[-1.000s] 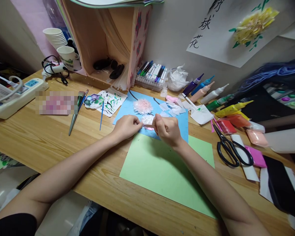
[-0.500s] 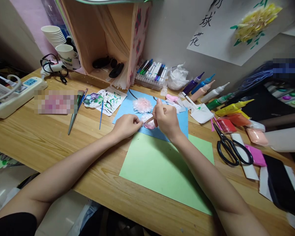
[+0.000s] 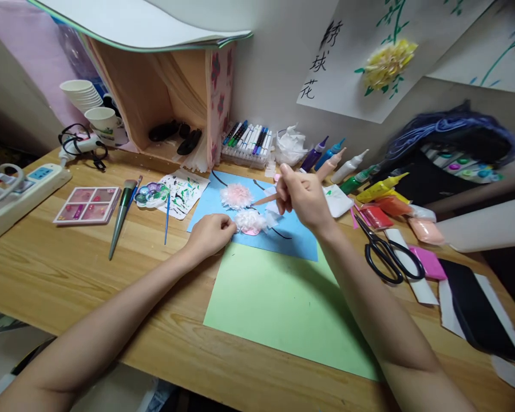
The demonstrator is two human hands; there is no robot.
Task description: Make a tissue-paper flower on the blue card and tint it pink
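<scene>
Your right hand [image 3: 302,197] grips a thin brown stick [image 3: 264,200], its tip pointing left between the two flowers. Your left hand [image 3: 212,234] has its fingers drawn together at the left edge of the white flower [image 3: 252,220]; you cannot tell whether they pinch anything. That flower sits on the blue paper [image 3: 302,249], a pink patch showing at its near edge, with the pink flower [image 3: 236,195] just behind it. Green paper [image 3: 278,312] lies nearer you.
</scene>
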